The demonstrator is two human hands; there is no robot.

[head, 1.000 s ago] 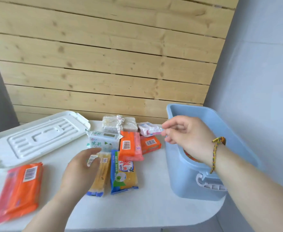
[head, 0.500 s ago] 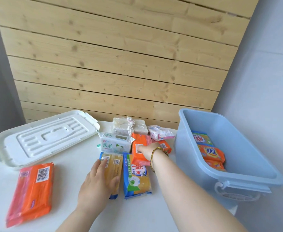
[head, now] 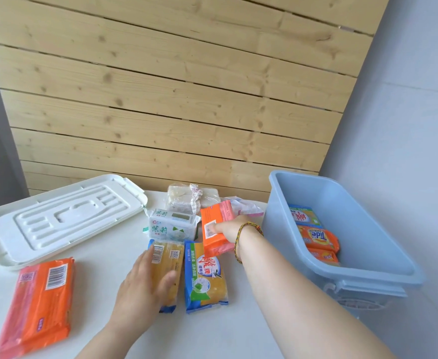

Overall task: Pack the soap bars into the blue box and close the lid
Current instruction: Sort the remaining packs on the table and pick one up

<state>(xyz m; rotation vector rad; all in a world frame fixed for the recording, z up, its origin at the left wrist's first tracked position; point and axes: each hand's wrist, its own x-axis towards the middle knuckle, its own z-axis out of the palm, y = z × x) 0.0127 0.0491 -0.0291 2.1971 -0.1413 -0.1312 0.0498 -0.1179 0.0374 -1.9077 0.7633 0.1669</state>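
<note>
The blue box (head: 368,257) stands open at the right of the white table, with three soap packs (head: 317,238) lying inside. Its white lid (head: 64,216) lies at the left. Several soap bars sit in the middle. My right hand (head: 229,228) grips an orange soap pack (head: 212,229) and tilts its far end up off the table. My left hand (head: 145,283) lies flat on a yellow soap bar (head: 168,265), fingers spread over it. Beside that bar lies a blue-and-yellow pack (head: 205,278). A white-and-green pack (head: 172,225) sits behind.
A large orange pack (head: 39,304) lies at the front left. Two pale bars tied in clear plastic (head: 192,200) and a crumpled pink-white wrapper (head: 243,207) sit at the back by the wooden slat wall. A grey wall rises behind the box.
My right hand came back from over the box, reached the orange pack and has lifted its far end. My left hand settled lower onto the yellow bar.
</note>
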